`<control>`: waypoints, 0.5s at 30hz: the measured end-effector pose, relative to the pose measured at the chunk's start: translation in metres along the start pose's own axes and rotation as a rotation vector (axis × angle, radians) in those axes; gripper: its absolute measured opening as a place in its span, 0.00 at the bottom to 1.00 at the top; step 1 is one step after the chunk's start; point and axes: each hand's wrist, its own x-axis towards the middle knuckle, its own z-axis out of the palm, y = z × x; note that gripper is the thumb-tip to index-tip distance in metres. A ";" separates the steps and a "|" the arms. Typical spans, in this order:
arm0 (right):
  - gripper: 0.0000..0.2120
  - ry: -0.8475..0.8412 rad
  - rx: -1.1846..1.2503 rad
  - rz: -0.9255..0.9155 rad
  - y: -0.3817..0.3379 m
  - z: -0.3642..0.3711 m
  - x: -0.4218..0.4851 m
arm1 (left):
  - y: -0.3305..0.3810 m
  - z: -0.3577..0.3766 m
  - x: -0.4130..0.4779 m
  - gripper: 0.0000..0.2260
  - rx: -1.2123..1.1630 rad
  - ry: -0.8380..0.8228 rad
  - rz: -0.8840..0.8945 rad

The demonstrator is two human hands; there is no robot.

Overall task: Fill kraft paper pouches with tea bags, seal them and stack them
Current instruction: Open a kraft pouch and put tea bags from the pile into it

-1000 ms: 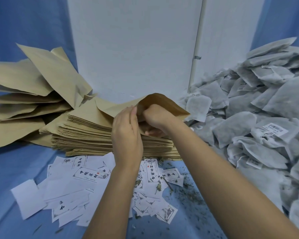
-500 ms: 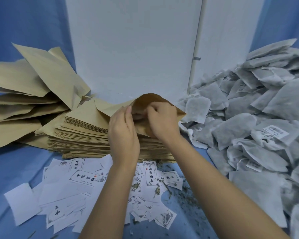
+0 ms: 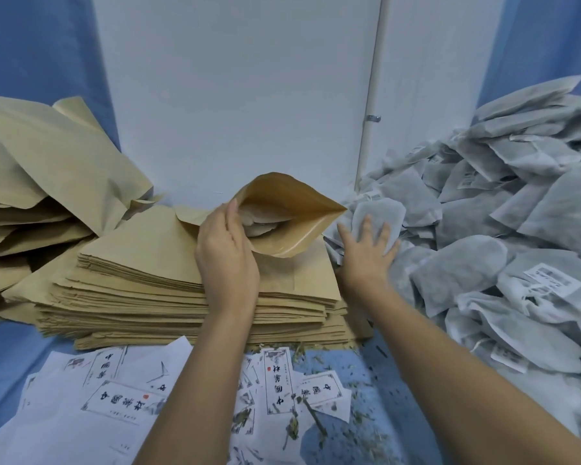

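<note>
A person's left hand (image 3: 227, 253) grips one side of a paper pouch (image 3: 292, 219), tilting its gaping mouth toward the right hand (image 3: 366, 256), whose spread, flat fingers press a tea bag (image 3: 381, 209) just beside it, apparently the next to go in.

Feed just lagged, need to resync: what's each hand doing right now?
Left hand: grips the open kraft paper pouch by its mouth edge.
Right hand: open, fingers spread flat on a tea bag, holding nothing.

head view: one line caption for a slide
The left hand holds an open pouch over the stack; the right hand touches a tea bag.
</note>
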 end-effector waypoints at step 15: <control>0.15 -0.019 -0.399 -0.193 0.006 0.022 0.061 | -0.010 0.035 0.014 0.15 -0.062 0.064 -0.085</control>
